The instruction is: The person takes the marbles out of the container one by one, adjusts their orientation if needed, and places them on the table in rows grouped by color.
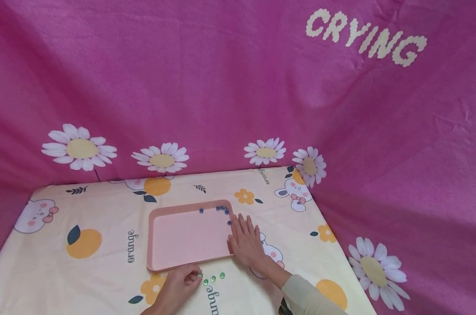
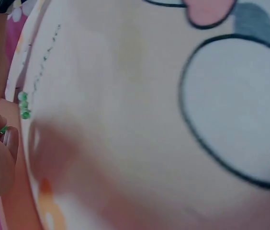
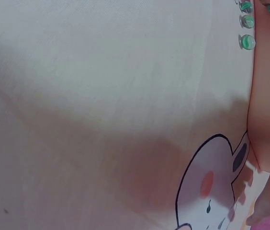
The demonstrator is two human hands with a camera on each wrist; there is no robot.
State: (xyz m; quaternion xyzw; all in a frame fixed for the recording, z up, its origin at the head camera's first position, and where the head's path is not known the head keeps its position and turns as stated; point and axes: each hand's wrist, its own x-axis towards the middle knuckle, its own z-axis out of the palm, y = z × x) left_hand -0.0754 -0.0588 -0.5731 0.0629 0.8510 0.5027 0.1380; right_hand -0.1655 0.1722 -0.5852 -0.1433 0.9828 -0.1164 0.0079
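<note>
A pink tray [image 1: 183,238] lies on the printed tablecloth. Several blue marbles [image 1: 222,209] sit along the tray's far right corner. On the cloth in front of the tray lie three green marbles [image 1: 213,278], which also show in the left wrist view as green marbles [image 2: 24,105] and in the right wrist view as green marbles [image 3: 246,21]. My left hand [image 1: 196,274] is at the tray's near edge, its fingers curled and pinching another green marble [image 1: 200,274]. My right hand [image 1: 242,232] lies flat with straight fingers against the tray's right rim.
The cream tablecloth [image 1: 104,262] has orange, flower and bunny prints. Pink daisy-patterned fabric [image 1: 222,87] hangs behind and to the right. The table's right edge [image 1: 340,245] runs close to my right forearm.
</note>
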